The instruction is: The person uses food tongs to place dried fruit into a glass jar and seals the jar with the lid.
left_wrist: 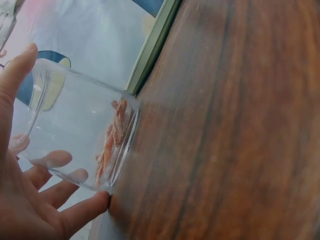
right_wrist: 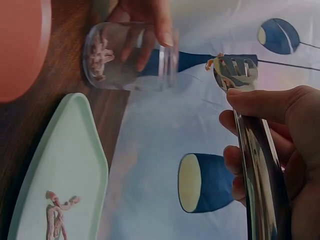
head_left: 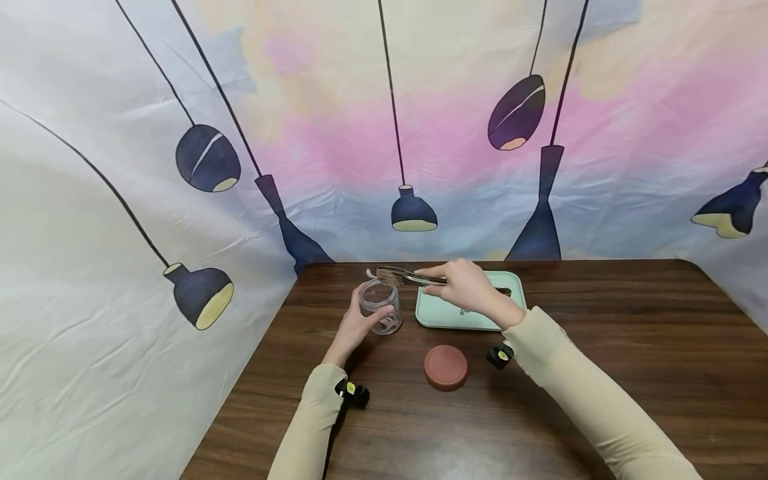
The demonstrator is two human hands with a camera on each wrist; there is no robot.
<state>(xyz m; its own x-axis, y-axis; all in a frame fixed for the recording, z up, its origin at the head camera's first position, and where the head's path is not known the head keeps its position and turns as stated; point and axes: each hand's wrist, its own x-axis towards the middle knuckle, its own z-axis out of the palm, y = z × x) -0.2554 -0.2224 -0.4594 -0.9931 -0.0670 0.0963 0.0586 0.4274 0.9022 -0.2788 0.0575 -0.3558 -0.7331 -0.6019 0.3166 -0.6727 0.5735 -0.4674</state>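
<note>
Jar partly filled, one strip at the tongs

Jar [left_wrist: 80, 120]: clear glass, uncapped, standing upright on the table [head_left: 588, 400], left of the tray. Contents: several reddish dried strips [left_wrist: 115, 140] heaped at the bottom; the space above them is bare glass. My left hand [head_left: 354, 327] is wrapped around it, thumb on one side and the other fingers spread along the opposite wall.

Tongs [right_wrist: 257, 170]: metal, slotted head. My right hand [right_wrist: 295, 130] pinches the arms together, thumb against fingers. The head sits above the jar's mouth, clear of the rim, with a small strip [right_wrist: 210, 64] poking out at the tips; it looks like one piece, though the metal hides part of it.

Tray [head_left: 453, 319]: pale green, shallow. Contents: a few more strips [right_wrist: 57, 215]; my right arm covers some of the surface in the head view, so no count.

Lid [head_left: 445, 365]: red, round, lying flat on the table, nearer me than the tray.
</note>
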